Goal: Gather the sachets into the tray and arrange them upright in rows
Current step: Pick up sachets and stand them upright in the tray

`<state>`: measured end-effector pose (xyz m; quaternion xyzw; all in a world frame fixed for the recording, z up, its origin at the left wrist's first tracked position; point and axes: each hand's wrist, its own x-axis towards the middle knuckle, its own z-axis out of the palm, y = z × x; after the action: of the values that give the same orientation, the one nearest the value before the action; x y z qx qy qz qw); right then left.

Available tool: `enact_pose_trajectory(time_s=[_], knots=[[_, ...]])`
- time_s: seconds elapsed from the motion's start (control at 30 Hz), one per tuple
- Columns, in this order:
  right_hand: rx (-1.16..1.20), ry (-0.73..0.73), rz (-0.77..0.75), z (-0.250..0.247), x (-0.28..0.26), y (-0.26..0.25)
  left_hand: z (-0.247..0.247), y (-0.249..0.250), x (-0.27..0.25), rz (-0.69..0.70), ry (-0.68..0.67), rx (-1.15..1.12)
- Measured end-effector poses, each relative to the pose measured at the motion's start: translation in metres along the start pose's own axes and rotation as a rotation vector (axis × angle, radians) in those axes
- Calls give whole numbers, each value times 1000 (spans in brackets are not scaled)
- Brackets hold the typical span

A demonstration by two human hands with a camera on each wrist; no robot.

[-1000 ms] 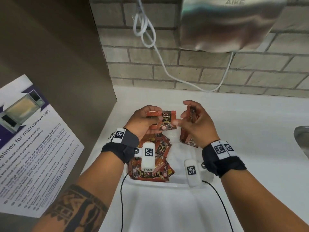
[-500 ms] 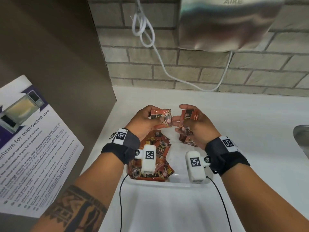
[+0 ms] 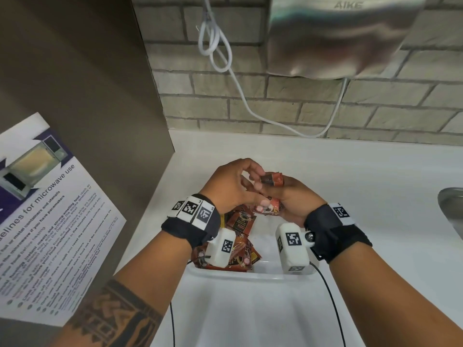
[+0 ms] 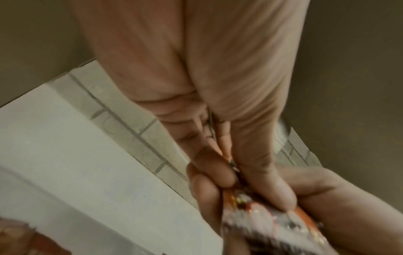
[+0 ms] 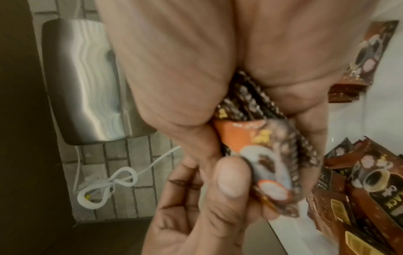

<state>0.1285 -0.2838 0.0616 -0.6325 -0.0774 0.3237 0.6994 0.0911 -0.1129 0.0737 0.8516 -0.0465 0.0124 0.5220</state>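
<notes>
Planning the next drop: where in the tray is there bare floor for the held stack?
Bare floor lies on the right side of the tray, under the right hand, between the loose sachets and the right wall. The left side is crowded with that pile. Both hands hold the stack above the far end.

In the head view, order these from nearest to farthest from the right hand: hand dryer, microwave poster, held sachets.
1. Held sachets: in the right hand.
2. Hand dryer: on the wall above.
3. Microwave poster: far left, on the panel.
</notes>
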Motion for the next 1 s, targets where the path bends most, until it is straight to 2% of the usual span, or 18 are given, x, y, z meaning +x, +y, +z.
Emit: enact_pose_trajectory(time_s=[0.07,0.13,0.2,0.27,0.4,0.53,0.63,0.9,1.0], knots=[[69,54,1,-1,2,1,1,1,0,104,-2,187],[107,62,5,1,3,1,4,3,0,236,-67,303],[142,76,-9,6,4,0,10,3,1,347,-141,382],[170,86,-30,11,5,-1,15,1,1,395,-151,411],[123,48,-34,15,3,1,14,-6,1,326,-81,438],[178,54,-30,16,3,4,11,-9,2,317,-136,448],[172,78,-18,19,2,5,9,-11,3,316,-122,425],[45,128,14,13,0,7,5,-13,7,345,-134,500],[-128,197,-7,10,0,9,3,-15,9,342,-125,531]])
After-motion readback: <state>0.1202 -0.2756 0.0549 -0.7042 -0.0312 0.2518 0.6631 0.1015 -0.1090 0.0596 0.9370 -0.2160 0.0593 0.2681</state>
